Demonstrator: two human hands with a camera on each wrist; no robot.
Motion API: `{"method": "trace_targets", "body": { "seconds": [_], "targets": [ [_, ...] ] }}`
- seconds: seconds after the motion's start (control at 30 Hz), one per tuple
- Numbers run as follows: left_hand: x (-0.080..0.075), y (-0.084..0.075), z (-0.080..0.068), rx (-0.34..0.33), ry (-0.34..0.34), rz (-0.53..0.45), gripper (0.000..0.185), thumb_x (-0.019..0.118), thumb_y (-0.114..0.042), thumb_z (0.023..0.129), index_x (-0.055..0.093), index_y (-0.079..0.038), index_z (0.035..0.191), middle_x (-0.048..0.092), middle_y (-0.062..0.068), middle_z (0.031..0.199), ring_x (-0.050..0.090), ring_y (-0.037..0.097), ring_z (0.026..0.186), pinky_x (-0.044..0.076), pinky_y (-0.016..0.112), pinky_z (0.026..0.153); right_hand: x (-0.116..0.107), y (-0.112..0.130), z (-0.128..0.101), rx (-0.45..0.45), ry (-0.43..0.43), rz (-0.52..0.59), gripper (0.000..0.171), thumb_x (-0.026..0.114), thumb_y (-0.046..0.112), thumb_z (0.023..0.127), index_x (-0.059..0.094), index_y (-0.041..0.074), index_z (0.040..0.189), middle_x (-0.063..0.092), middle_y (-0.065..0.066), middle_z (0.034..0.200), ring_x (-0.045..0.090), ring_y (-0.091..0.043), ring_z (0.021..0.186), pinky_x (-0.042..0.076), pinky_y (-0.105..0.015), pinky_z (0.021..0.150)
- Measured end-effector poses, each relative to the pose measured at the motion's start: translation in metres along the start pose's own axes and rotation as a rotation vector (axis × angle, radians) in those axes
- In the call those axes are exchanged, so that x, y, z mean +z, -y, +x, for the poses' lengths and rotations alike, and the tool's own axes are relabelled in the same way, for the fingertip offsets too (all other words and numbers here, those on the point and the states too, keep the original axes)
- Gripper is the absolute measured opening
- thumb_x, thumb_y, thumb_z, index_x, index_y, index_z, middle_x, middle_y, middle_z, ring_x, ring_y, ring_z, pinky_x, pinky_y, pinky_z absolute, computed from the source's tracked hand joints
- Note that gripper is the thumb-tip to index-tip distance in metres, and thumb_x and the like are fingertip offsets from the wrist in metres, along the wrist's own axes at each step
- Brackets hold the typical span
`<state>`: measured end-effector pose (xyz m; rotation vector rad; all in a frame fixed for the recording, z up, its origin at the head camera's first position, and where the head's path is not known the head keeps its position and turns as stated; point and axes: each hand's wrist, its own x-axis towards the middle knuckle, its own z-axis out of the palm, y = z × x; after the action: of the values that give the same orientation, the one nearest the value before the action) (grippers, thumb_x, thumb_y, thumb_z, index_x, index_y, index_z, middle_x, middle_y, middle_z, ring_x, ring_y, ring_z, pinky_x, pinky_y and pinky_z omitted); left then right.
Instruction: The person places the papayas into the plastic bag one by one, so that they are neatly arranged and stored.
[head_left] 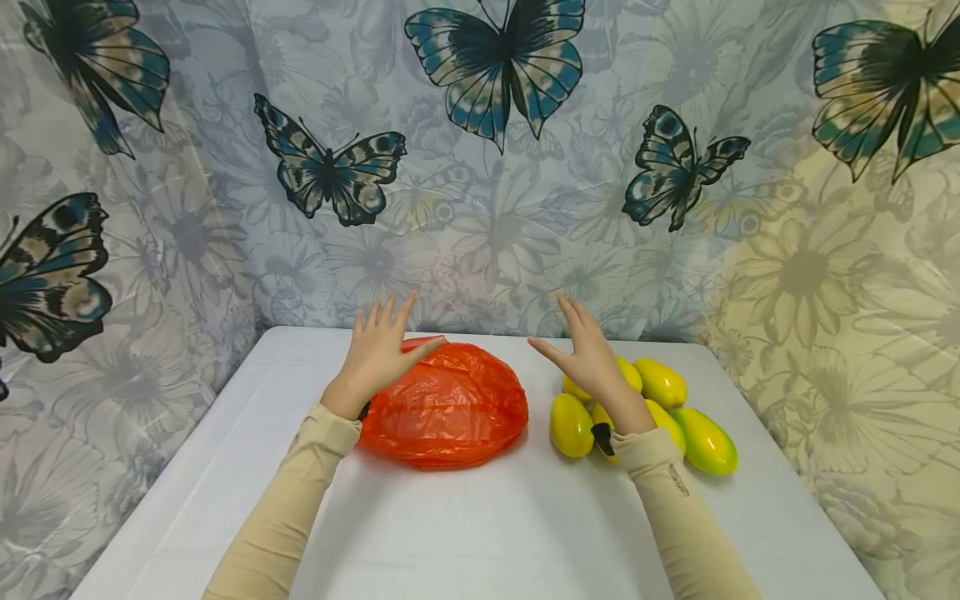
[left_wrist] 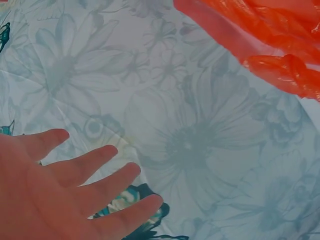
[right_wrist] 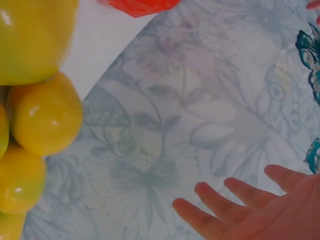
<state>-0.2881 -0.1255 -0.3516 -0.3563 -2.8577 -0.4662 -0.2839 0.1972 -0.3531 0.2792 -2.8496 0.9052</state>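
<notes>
Clock read from the wearer's seat, far edge at 12.

Red plastic bag (head_left: 461, 408) on the white tabletop (head_left: 465, 533), just off centre toward 10. Puffed and crinkled, film thin enough to shine. Contents not visible; mouth not made out.

Yellow mangoes (head_left: 670, 419) heaped at the bag's 3 o'clock, apart from it, at least seven showing, partly behind the right wrist. Greenest mango (head_left: 707, 443) sits at the heap's 4 o'clock.

Left hand (head_left: 378, 354): wide, fingers spread, thumb out, gripping nothing; in the head view over the bag's 10 o'clock shoulder. The left wrist view has the fingers clear of the film.

Right hand (head_left: 588, 362): likewise wide and holding nothing, at the heap's 11 o'clock. Fingertips free in its wrist view.

Handling, by judgement: bag film limp, slick, easily torn or stretched; probably light if mostly air, though weight can't be read. Best hold a gathered fold at its 12 o'clock edge, not a pinch of taut side. Mangoes likely firm, smooth, apt to roll; glossy skin may slip. Take each round its widest girth, thumb opposing fingers, starting with an outer one such as the 4 o'clock fruit, so neighbours don't shift.
</notes>
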Motion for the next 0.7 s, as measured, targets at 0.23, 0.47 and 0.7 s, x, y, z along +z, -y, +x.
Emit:
{"method": "trace_targets", "body": {
  "seconds": [0.23, 0.47, 0.7],
  "targets": [
    [0.005, 0.009, -0.004, -0.017, 0.018, -0.053, 0.094, 0.043, -0.074, 0.089, 0.012, -0.019, 0.158, 0.024, 0.02, 0.159, 0.022, 0.046, 0.145, 0.014, 0.066, 0.116, 0.002, -0.011, -0.006, -0.002, -0.033, 0.021, 0.094, 0.055, 0.067, 0.088, 0.009, 0.025, 0.158, 0.011, -0.012, 0.165, 0.014, -0.04, 0.151, 0.018, -0.067, 0.115],
    [0.012, 0.024, -0.01, -0.032, 0.034, -0.118, 0.094, 0.042, -0.075, 0.088, 0.011, -0.021, 0.158, 0.025, 0.019, 0.159, 0.024, 0.046, 0.144, 0.019, 0.066, 0.114, 0.002, -0.025, -0.015, 0.008, -0.04, 0.061, 0.092, 0.057, 0.064, 0.088, 0.008, 0.029, 0.158, 0.014, -0.007, 0.165, 0.017, -0.038, 0.15, 0.019, -0.064, 0.117],
    [0.017, 0.038, -0.016, -0.072, 0.04, -0.128, 0.092, 0.046, -0.072, 0.089, 0.013, -0.02, 0.158, 0.023, 0.02, 0.16, 0.025, 0.047, 0.143, 0.024, 0.068, 0.111, 0.003, -0.04, -0.023, 0.034, -0.052, 0.059, 0.094, 0.058, 0.064, 0.088, 0.01, 0.024, 0.158, 0.017, -0.01, 0.164, 0.019, -0.041, 0.149, 0.018, -0.065, 0.116]
  ]
}}
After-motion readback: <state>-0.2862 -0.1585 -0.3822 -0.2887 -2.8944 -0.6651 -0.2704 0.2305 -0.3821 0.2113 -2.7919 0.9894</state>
